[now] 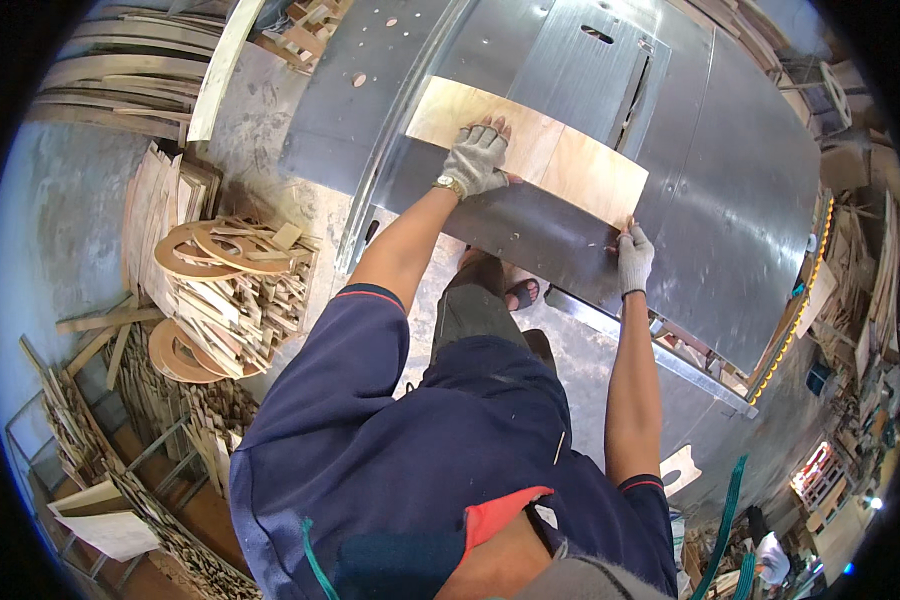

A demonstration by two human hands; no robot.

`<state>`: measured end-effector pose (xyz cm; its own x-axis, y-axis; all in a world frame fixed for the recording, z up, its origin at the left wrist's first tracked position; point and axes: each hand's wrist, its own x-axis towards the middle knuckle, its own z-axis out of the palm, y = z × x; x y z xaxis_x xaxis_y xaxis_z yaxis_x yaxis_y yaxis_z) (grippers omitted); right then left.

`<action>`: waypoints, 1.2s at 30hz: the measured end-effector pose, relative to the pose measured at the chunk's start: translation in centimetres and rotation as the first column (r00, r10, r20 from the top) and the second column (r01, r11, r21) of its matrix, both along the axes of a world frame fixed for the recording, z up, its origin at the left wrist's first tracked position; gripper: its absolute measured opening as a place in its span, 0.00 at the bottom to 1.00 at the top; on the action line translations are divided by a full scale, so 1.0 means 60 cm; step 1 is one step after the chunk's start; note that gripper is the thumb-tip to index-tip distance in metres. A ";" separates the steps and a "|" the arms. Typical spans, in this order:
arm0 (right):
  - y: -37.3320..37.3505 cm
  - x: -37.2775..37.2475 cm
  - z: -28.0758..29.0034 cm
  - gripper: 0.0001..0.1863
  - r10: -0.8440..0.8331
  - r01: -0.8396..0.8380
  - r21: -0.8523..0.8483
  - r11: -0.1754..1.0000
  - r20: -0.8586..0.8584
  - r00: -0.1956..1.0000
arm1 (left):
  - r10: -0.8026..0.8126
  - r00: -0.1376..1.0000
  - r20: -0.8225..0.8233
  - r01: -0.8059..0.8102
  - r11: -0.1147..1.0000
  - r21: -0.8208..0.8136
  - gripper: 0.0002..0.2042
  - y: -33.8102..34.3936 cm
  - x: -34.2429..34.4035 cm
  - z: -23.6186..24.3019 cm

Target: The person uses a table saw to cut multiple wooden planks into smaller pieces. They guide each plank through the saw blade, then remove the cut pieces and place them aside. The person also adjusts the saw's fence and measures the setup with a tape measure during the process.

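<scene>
A pale rectangular wooden board lies flat on a grey metal machine table, beside a long narrow slot in its top. My left hand, in a grey glove with bare fingertips, rests on the board's left part with its fingers stretched out. At the near right corner of the board my right hand, gloved the same way, has its fingers bent and closed on the edge. The undersides of the right fingers are hidden.
Left of the table, wood offcuts are heaped with ring-shaped wooden pieces. Curved wooden strips are stacked at the far left. A yellow chain-like strip runs along the table's right edge. More scrap wood lies beyond.
</scene>
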<state>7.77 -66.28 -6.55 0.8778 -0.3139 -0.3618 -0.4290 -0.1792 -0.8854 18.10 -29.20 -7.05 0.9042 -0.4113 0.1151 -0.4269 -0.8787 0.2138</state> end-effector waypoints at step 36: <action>-0.016 0.128 0.003 0.09 -0.116 0.116 -0.017 0.993 -0.038 0.992 | -0.079 0.995 -0.058 0.087 0.986 0.144 0.52 -0.032 0.159 0.017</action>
